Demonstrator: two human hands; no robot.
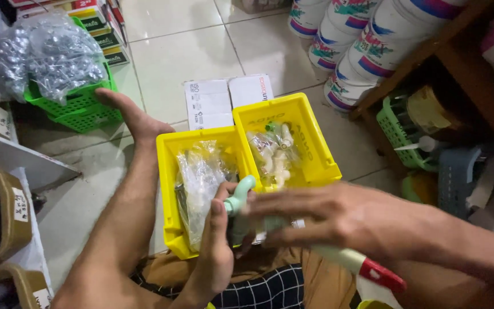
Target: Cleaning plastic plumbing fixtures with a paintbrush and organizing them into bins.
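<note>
The left arm runs long and straight up from the lap, its left hand (130, 114) lying flat and slack, fingers spread, just past the back rim of the left yellow bin (168, 171) and reaching toward the green basket (81, 111), gripping nothing. The right hand (327, 214) comes in from the right, fingers stretched out leftward and blurred, across a pale green pipe fitting (241, 194) at the front edge of the two bins; I cannot tell whether it grips or only touches. A third hand (215, 252) rises from the bottom edge, thumb up, wrapped round that same fitting; whose it is I cannot say. The fitting sits over the seam between the left bin and the right yellow bin (318, 146), both holding clear bags of parts. Room is tight: a shelf edge (24, 157) crowds the left, stacked white buckets (344, 57) and a wooden rack (430, 54) the right, with white boxes (215, 103) touching the bins' far side and bare tile beyond them.
</note>
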